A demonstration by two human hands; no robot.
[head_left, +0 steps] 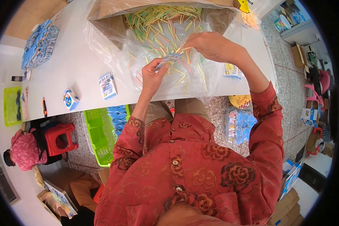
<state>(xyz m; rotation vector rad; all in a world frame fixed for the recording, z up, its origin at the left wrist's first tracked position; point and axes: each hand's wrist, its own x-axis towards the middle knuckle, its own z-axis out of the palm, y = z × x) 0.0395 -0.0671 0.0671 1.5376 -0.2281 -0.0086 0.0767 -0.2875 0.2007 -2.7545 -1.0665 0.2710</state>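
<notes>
the left hand [153, 77] pinches a small blue-and-white plastic packet [168, 60]; the right hand [210, 47] is near thin yellow-and-green sticks [148, 22], its grip impossible to tell.

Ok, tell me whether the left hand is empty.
No, the left hand pinches a small blue-and-white packet between thumb and fingers, near the thin coloured sticks.

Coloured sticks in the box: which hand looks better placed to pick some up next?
Probably the right hand: it is close to the coloured sticks, while the left hand is occupied, pinching a small blue-and-white packet. Whether the right grips any stick is unclear.
</notes>
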